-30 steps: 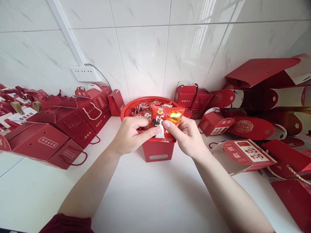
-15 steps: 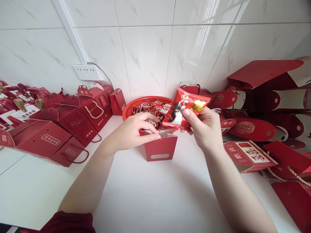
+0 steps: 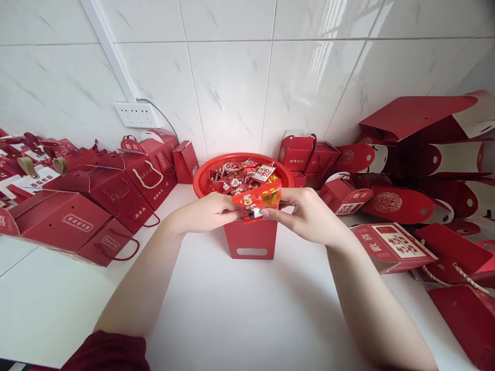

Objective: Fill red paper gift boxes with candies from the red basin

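A shiny red snack packet (image 3: 256,201) with a printed figure and gold patches is held level over an upright red paper box (image 3: 250,241). My right hand (image 3: 311,214) grips its right side, thumb on the near face. At its left end, my left hand (image 3: 204,212) has thumb and fingers pinched together on the packet's edge. The packet and fingers hide the box's top opening, so I cannot tell whether the packet is partly inside. A pale slot shows low on the box's front. Just behind stands a red plastic basket (image 3: 201,170) of small wrapped sweets (image 3: 242,172).
Red gift boxes (image 3: 79,221) with rope handles line the left side of the white table (image 3: 247,314). More red boxes (image 3: 394,247) and stacked cartons (image 3: 400,203) crowd the right. A power strip (image 3: 137,115) is on the tiled wall.
My right hand has brought the packet down and left, from beside the basket to over the box. My left fingers have moved from the box's rim to the packet's left end.
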Action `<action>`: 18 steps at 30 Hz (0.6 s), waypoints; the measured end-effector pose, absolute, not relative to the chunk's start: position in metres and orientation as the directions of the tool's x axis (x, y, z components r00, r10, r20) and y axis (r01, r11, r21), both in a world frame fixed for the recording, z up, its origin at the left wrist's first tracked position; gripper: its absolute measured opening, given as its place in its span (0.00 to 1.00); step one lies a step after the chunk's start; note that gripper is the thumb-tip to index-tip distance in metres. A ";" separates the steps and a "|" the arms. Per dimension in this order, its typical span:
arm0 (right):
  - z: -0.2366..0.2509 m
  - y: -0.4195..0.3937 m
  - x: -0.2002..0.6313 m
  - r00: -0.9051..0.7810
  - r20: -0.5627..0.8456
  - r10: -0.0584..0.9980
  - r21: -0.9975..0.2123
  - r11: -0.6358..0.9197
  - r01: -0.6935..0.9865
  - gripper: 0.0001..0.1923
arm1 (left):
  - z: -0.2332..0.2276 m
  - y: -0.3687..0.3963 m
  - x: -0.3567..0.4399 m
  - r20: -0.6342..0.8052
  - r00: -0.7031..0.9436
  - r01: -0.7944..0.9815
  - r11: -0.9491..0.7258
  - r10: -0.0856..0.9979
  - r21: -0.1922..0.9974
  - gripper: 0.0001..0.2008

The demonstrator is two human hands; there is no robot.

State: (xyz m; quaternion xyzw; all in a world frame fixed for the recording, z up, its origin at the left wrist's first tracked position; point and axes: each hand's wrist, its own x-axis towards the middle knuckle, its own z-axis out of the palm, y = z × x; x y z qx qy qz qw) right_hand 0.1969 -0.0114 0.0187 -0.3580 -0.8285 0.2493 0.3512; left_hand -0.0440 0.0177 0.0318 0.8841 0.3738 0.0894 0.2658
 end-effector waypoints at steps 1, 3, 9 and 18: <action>0.019 -0.011 0.197 -0.494 0.400 0.772 -0.629 0.623 0.465 0.07 | 0.032 0.018 -0.045 -0.061 0.707 0.619 -0.574 0.705 0.536 0.14; 0.020 -0.010 0.198 -0.481 0.383 0.789 -0.595 0.609 0.525 0.05 | 0.033 0.018 -0.047 -0.090 0.716 0.607 -0.555 0.692 0.569 0.11; 0.022 -0.010 0.204 -0.543 0.283 0.791 -0.517 0.602 0.608 0.07 | 0.032 0.021 -0.046 -0.142 0.731 0.579 -0.495 0.668 0.648 0.17; 0.076 0.004 0.184 -0.782 0.021 0.623 -0.312 0.747 0.587 0.10 | 0.033 0.021 -0.048 -0.269 0.705 0.647 -0.441 0.656 0.622 0.17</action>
